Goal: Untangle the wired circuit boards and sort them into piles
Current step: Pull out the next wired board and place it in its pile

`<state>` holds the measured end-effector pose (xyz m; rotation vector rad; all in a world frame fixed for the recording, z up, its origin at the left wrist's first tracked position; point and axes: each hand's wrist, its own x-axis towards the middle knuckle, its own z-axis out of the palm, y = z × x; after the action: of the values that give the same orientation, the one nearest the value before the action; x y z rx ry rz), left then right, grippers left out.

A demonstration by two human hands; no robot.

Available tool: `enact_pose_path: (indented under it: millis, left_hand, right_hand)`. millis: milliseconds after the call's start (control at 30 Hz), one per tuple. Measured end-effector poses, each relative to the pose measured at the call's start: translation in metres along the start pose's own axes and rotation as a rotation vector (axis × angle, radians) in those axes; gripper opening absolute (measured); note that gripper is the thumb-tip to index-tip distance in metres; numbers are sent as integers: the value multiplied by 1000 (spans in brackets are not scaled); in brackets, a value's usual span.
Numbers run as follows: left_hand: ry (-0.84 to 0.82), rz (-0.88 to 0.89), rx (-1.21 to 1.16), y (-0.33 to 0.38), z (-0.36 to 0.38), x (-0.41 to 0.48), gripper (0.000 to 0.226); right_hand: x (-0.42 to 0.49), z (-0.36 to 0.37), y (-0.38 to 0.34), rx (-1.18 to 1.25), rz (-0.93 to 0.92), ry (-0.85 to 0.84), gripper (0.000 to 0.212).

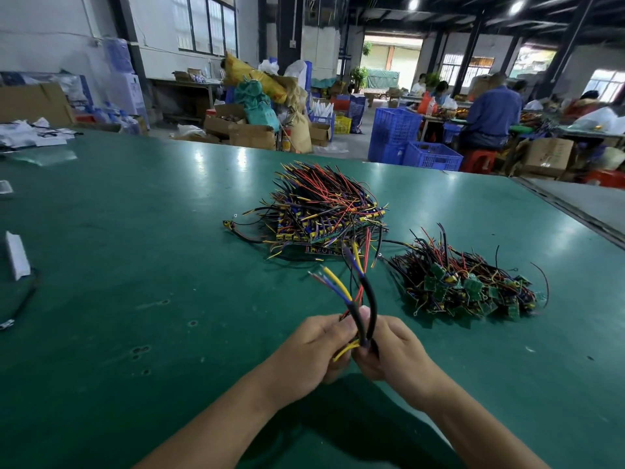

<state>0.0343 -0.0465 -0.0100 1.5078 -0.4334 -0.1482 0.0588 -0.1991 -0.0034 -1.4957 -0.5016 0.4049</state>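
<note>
My left hand (pixel 313 346) and my right hand (pixel 389 350) meet above the green table (pixel 135 265), both gripping one bundle of black-sheathed cables (pixel 363 299) with yellow, blue and red wire ends fanning upward. Any board on this bundle is hidden inside my hands. Beyond my hands lies a large pile of wired boards (pixel 321 211) with wires laid roughly parallel. To the right sits a smaller tangled heap of green circuit boards (pixel 466 282) with thin wires.
A white folded piece (pixel 17 255) and a black cable (pixel 23 299) lie at the table's left edge, papers (pixel 30 133) at the far left corner. Blue crates (pixel 406 143), cardboard boxes and seated people stand beyond the table's far edge.
</note>
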Motion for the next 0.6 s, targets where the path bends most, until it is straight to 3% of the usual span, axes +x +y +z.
enact_pose_path:
  millis: [133, 233, 367, 500, 600]
  left_hand:
    - [62, 13, 1, -1, 2, 2, 43]
    - [168, 43, 96, -4, 5, 7, 59]
    - [345, 153, 217, -6, 11, 8, 48]
    - [511, 198, 211, -7, 14, 10, 47]
    - [470, 174, 228, -7, 11, 10, 52]
  right_hand:
    - [2, 3, -3, -91, -23, 51, 52]
    - [0, -1, -7, -145, -39, 81, 49]
    - [-2, 2, -9, -152, -44, 66, 54]
    - [1, 9, -7, -115, -149, 87, 41]
    - [2, 6, -4, -162, -123, 110, 46]
